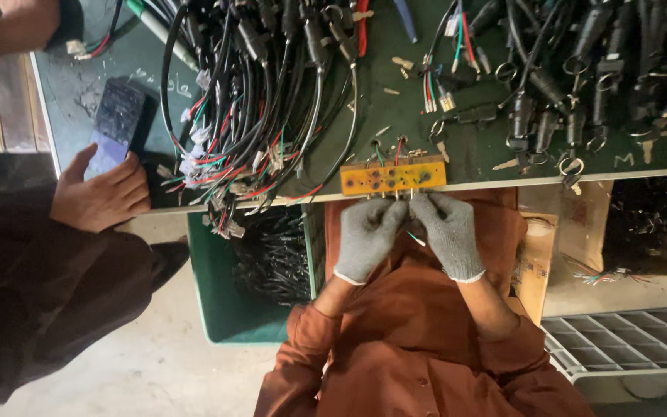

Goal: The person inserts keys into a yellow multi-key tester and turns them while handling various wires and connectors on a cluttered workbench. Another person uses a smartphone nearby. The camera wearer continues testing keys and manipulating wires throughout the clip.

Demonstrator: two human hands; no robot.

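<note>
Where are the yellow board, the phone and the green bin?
yellow board (393, 177): head view, middle of its top face at the table edge.
phone (116, 123): head view, centre of its screen.
green bin (214, 293): head view, bare left wall below the table.

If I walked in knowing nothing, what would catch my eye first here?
Most likely the big tangle of black cables with red, green and white wires heaped on the green table, upper left. Next, at the table's near edge, the left hand and right hand, both in grey gloves, pinch thin wires below an orange block. At far left, another person's bare hand rests by a phone.
</note>
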